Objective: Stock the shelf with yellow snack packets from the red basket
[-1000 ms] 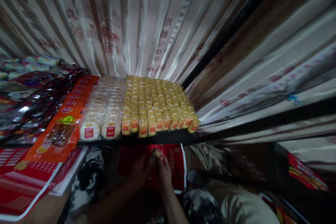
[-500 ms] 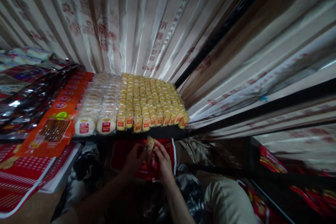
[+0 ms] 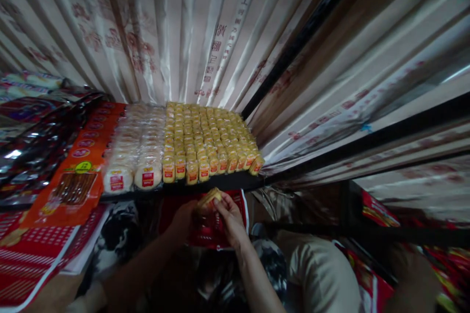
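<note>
Low in the middle of the head view, a small yellow wrapped cake (image 3: 210, 199) is held between my two hands. The thumb and fingers of my right hand (image 3: 232, 217) pinch its right end. My left hand (image 3: 185, 217) is closed at its left end, with its fingers partly in shadow. Just beyond the hands, rows of similar yellow wrapped cakes (image 3: 209, 139) stand on a black shelf (image 3: 220, 183). Beneath the hands lies a red basket (image 3: 240, 205) with a white rim, mostly dark.
Left of the cakes are round white wrapped cakes (image 3: 149, 176), an orange snack packet (image 3: 79, 181) and dark shiny packets (image 3: 40, 142). Another red basket (image 3: 33, 259) sits lower left. Pleated curtains (image 3: 191, 34) hang behind. Another person's hand (image 3: 414, 274) is near red packets, lower right.
The cake in my hands has turned from upright to lying more sideways, its yellow side now showing. Another person's blurred hand has come into view at the lower right.
</note>
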Tool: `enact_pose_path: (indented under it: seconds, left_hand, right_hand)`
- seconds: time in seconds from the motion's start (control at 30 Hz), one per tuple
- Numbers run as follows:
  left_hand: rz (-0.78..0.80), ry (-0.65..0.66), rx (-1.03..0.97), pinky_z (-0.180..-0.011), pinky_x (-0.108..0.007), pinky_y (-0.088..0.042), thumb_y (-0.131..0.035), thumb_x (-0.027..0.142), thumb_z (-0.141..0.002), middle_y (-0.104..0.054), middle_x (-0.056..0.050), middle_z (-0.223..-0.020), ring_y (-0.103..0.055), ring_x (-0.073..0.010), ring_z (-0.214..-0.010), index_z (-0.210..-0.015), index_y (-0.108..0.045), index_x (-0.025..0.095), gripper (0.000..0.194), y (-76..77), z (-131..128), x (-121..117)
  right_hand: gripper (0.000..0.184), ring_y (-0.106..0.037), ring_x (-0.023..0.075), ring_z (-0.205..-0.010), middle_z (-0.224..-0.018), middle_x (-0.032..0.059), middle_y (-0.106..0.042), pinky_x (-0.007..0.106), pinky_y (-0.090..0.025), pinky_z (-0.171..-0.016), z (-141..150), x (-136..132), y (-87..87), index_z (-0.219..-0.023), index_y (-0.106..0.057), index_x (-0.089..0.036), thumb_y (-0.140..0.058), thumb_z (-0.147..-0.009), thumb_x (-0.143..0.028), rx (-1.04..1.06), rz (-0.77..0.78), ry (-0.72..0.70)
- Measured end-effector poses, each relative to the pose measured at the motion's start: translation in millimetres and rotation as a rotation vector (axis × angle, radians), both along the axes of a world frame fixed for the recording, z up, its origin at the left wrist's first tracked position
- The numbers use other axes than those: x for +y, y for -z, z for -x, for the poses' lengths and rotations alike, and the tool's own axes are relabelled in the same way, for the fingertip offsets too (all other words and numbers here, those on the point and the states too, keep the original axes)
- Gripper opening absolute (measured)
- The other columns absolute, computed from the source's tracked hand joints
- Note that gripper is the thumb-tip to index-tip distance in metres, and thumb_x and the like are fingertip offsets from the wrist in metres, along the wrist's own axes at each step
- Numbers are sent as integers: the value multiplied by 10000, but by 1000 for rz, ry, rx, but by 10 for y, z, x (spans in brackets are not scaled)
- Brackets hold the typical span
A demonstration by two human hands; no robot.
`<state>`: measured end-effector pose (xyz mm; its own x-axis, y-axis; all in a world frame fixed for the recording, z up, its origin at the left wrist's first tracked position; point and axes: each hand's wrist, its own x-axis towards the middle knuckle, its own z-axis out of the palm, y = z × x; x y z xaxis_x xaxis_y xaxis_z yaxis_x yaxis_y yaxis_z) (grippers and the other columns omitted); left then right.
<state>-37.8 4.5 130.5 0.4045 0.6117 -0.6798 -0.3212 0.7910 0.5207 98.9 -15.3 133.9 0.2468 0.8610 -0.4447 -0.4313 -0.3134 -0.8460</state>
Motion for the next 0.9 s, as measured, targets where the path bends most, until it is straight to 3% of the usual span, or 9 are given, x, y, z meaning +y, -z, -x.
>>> enact_pose_path:
  seconds: [0.17, 0.33, 0.47, 0.53, 0.6, 0.67, 0.73, 0.8, 0.9]
  left_hand:
    - [-197, -136, 11, -626, -258, -474, -592, 487, -693, -683, -39, -826, -623, -159, -724, -903, -610, 144, 402, 132, -7, 51]
    - [-429, -48, 236, -614, -270, -491, -665, 395, -617, -642, -6, -761, -599, -148, -654, -890, -575, 151, 377, 89, -76, 94]
    - [-682, -9, 470, -727, -309, -504, -554, 327, -709, -649, -18, -822, -610, -161, -748, -912, -564, 174, 254, -11, -160, 160]
    - [-862, 42, 567, -800, -316, -490, -526, 253, -721, -647, -44, -915, -605, -167, -843, -946, -563, 176, 241, -78, -204, 240]
    - [-1026, 167, 645, -818, -314, -483, -498, 175, -711, -632, -63, -954, -597, -167, -866, -964, -568, 169, 263, -173, -266, 354]
    - [-1150, 319, 716, -829, -312, -478, -467, 119, -698, -624, -72, -972, -591, -169, -880, -983, -578, 164, 309, -289, -356, 484]
    - [-1226, 424, 778, -846, -312, -473, -451, 101, -699, -622, -74, -982, -587, -174, -907, -1005, -585, 165, 341, -401, -478, 608]
    - [-1276, 476, 818, -861, -314, -470, -449, 106, -705, -623, -75, -984, -586, -181, -925, -1015, -592, 164, 346, -483, -623, 708]
    - [-1332, 490, 805, -877, -321, -466, -463, 121, -712, -624, -86, -997, -590, -189, -926, -1036, -599, 148, 352, -533, -852, 799]
  right_hand:
    - [354, -470, 61, -473, -599, -61, -581, 171, -348, -457, -37, 78, 40, -800, -614, -186, -804, -574, -382, -70, 34, 79]
    - [376, -466, 58, -474, -596, -67, -565, 169, -365, -476, -19, 102, 70, -806, -581, -192, -788, -586, -416, -76, 48, 119]
    - [405, -542, 104, -540, -646, -36, -599, 208, -424, -519, -74, 47, 123, -877, -573, -192, -716, -647, -492, -176, 94, 78]
    - [417, -590, 144, -633, -725, 1, -634, 249, -468, -585, -145, 11, 122, -940, -579, -186, -651, -702, -520, -380, 69, 50]
    - [450, -611, 189, -796, -897, 58, -652, 315, -494, -724, -231, -19, 84, -1045, -572, -174, -609, -745, -508, -718, -7, 85]
    - [478, -570, 228, -987, -1090, 102, -612, 390, -454, -877, -316, -34, 19, -1151, -544, -175, -595, -776, -467, -1079, -131, 119]
    - [463, -514, 242, -1097, -1184, 110, -572, 429, -409, -950, -394, -31, -38, -1206, -526, -191, -572, -810, -428, -1338, -269, 62]
    - [443, -504, 239, -1112, -1192, 110, -572, 430, -415, -949, -472, -10, -57, -1227, -517, -199, -543, -838, -410, -1467, -358, -9]
    - [427, -545, 239, -1040, -1132, 129, -599, 415, -458, -891, -606, 47, -1, -1216, -520, -168, -492, -862, -406, -1526, -344, 19]
